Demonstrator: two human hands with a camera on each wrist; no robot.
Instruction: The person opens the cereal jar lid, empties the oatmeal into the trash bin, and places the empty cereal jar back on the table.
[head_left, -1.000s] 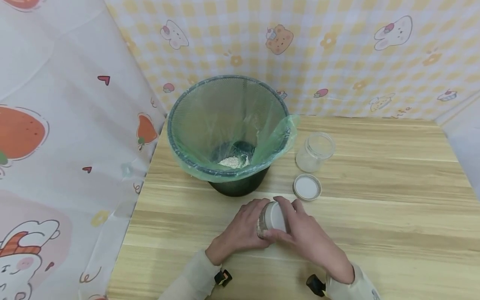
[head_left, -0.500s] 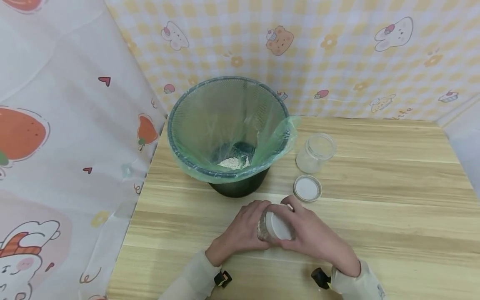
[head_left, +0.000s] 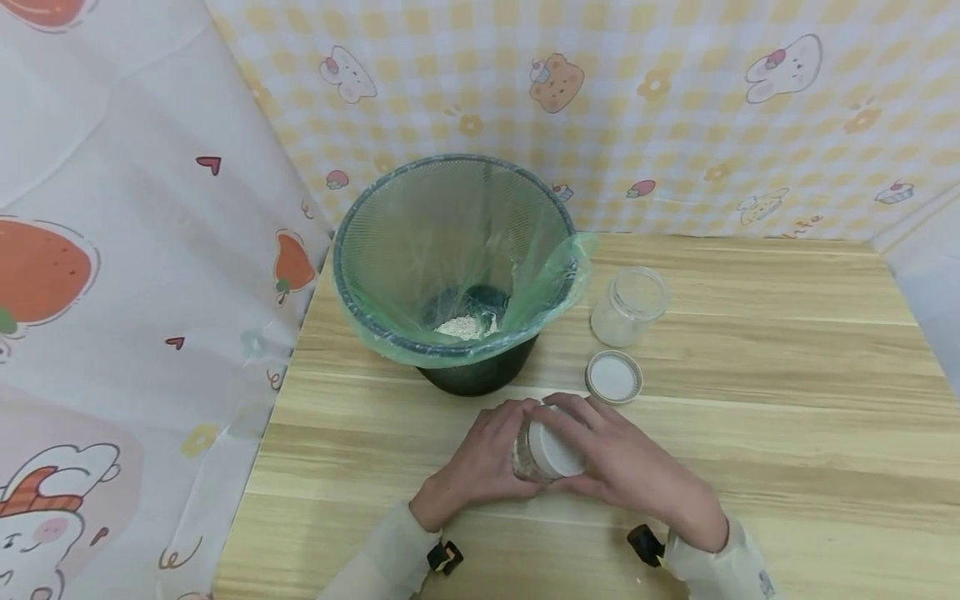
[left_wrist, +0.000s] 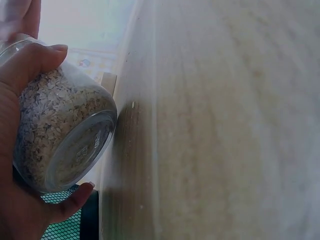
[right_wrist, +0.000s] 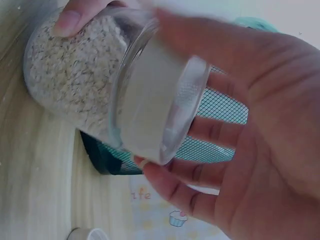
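Note:
A clear glass jar point(head_left: 523, 460) of pale oat-like flakes is tilted between the hands near the table's front, its lower edge close to the wood. My left hand point(head_left: 487, 458) grips the jar's body, thumb and fingers spread round the glass. With its fingers and thumb curled round the rim, my right hand point(head_left: 622, 458) holds the white lid point(head_left: 557, 452), which sits on the jar's mouth. In the left wrist view the flakes point(left_wrist: 50, 110) lie along the glass above the jar's base. The right wrist view shows the lid's side point(right_wrist: 145, 95) between thumb and fingertips.
A dark green mesh bin point(head_left: 480, 375) with a green liner stands behind the hands, pale flakes point(head_left: 463, 326) at its bottom. To its right are a lidless clear jar point(head_left: 618, 321) and a loose lid point(head_left: 613, 377). Printed cloths point(head_left: 600, 150) hang behind and at left.
My right hand has shifted slightly right and changed its hold round the lid, fingers now further over its far edge. The left hand and jar have hardly moved.

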